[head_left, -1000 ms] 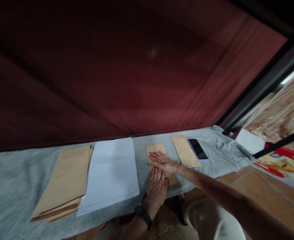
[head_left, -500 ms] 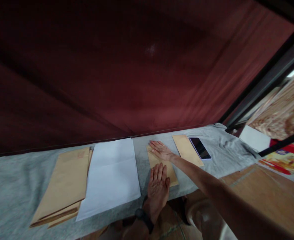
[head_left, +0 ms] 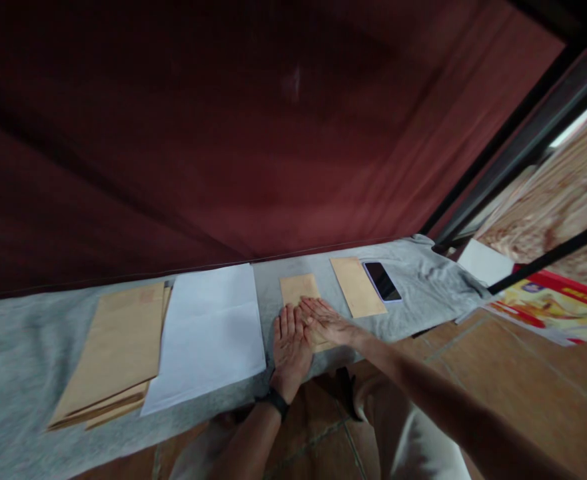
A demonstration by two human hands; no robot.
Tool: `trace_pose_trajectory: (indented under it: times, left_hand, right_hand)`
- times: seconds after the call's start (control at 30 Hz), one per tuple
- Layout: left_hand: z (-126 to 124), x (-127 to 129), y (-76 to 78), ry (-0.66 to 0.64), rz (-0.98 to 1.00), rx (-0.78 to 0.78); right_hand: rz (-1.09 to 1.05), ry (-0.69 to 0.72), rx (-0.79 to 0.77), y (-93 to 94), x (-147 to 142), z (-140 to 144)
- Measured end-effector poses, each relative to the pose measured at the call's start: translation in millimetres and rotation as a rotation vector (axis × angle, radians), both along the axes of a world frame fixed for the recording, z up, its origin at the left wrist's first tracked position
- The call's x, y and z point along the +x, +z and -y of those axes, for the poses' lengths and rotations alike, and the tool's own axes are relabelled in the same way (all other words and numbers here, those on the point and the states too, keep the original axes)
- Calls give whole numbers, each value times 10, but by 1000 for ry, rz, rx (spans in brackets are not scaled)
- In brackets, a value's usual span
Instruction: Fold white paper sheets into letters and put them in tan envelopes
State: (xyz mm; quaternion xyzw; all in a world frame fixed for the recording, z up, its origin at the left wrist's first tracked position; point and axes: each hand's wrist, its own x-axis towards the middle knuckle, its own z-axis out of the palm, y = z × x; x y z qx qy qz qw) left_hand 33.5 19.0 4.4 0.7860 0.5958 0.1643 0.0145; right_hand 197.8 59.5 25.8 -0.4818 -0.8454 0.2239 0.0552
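A small brown paper envelope (head_left: 299, 285) lies on the grey cloth in front of me, partly covered by both hands. My left hand (head_left: 292, 343), with a dark band at the wrist, rests flat with fingers stretched out along the envelope's left side. Flat across its middle lies my right hand (head_left: 326, 321), its fingertips touching the left hand. Neither hand grips anything. To the right is another brown envelope (head_left: 357, 287), with a dark-screened phone (head_left: 382, 281) beside it.
White paper sheets (head_left: 206, 333) lie left of my hands, beside a stack of larger brown envelopes (head_left: 116, 347). The grey cloth (head_left: 13, 360) covers a narrow surface against a dark red fabric wall (head_left: 273, 153). A colourful box (head_left: 558, 307) sits on the tiled floor at right.
My right hand has slid down the envelope toward me and now meets the left hand. Both hands stay flat. The whole view has shifted slightly.
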Motion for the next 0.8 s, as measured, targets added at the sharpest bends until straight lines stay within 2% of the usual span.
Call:
trace_pose_trajectory:
  times: [0.13,0.3,0.53,0.8]
  left_hand:
    - [-30,-20,43,12,-16,-5]
    - [-61,-30,-9,11,16,37]
    - [-74,-24,-11,63,42,12]
    - [-71,-137,12,74,39,58]
  right_hand:
    - [44,6,37,-33,14,329]
    - [61,-94,224,-142,-43,608]
    - [25,-261,397,-217,-99,710]
    - [53,-351,410,-278,85,758]
